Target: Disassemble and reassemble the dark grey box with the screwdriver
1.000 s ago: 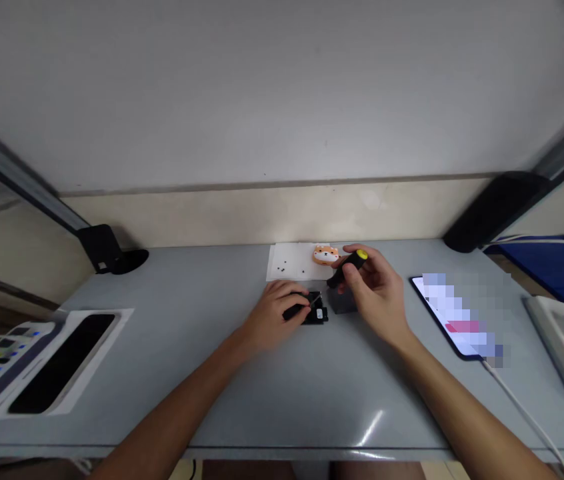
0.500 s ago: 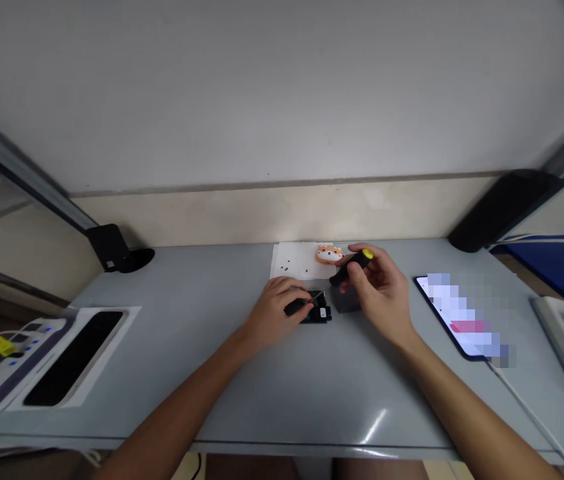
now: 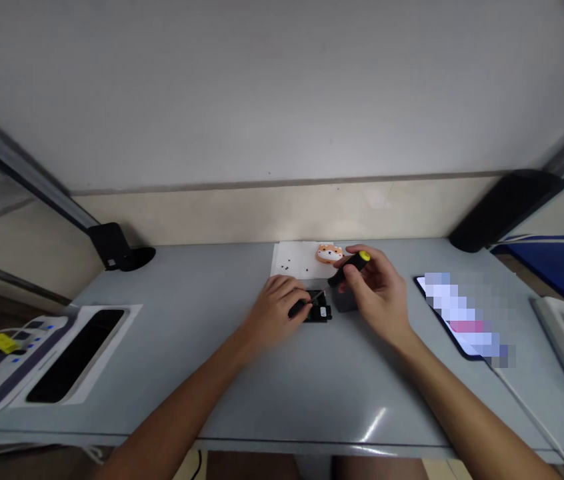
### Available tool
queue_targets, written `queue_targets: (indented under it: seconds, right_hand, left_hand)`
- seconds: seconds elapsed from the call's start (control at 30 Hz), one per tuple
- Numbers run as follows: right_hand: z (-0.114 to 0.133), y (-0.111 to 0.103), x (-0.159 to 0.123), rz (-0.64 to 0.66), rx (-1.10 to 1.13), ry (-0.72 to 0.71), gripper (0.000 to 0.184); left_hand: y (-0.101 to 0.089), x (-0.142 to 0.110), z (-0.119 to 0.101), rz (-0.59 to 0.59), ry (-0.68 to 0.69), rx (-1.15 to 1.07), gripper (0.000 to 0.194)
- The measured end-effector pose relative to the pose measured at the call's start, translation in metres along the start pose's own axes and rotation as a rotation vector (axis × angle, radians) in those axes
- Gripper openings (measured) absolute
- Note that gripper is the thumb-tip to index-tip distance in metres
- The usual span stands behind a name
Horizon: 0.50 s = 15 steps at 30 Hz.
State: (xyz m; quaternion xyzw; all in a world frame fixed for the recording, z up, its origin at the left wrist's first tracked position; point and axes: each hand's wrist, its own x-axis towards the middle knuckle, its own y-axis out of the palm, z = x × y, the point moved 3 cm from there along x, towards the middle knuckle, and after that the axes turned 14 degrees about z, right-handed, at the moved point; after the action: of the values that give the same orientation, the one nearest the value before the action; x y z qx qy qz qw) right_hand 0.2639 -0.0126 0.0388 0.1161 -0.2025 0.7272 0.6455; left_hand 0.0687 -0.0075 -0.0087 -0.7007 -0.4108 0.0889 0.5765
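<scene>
head view, and here are two bare forearms slanting in from the near edge of the desk [image 3: 262,400], hands meeting near the middle! the right hand [image 3: 379,293] is off the surface, thumb in front and fingers curled behind, closed firmly round a black screwdriver [image 3: 352,269], its yellow end tipped up and rightward. the left hand [image 3: 279,310] lies low, back upward, fingers bent, thumb and forefinger narrowly spaced over the left part of a black device [image 3: 323,312] flat on the desk; whether they pinch it or just rest there, i can't tell. a dark gray block [image 3: 346,301] sits just right of the device, partly hidden by the right hand, and beyond lies white paper [image 3: 299,255] dotted with tiny dark bits [image 3: 287,268], an orange animal-faced case [image 3: 329,254] at its right.
</scene>
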Motion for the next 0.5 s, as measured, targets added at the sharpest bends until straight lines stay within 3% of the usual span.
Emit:
queue_targets:
  seconds: [0.23, 0.37, 0.5]
  right_hand:
    - [0.0, 0.0, -0.003, 0.008, -0.035, -0.018, 0.023]
    - [-0.004, -0.001, -0.003, -0.002, -0.1, 0.003, 0.025]
    - [-0.009, 0.0, -0.002, 0.015, -0.126, 0.026, 0.027]
  left_hand:
    - [0.007, -0.002, 0.002, 0.071, -0.084, -0.081, 0.011]
    - [0.014, -0.006, 0.003, 0.236, -0.144, -0.092, 0.071]
    - [0.014, -0.005, 0.001, 0.304, -0.123, -0.096, 0.063]
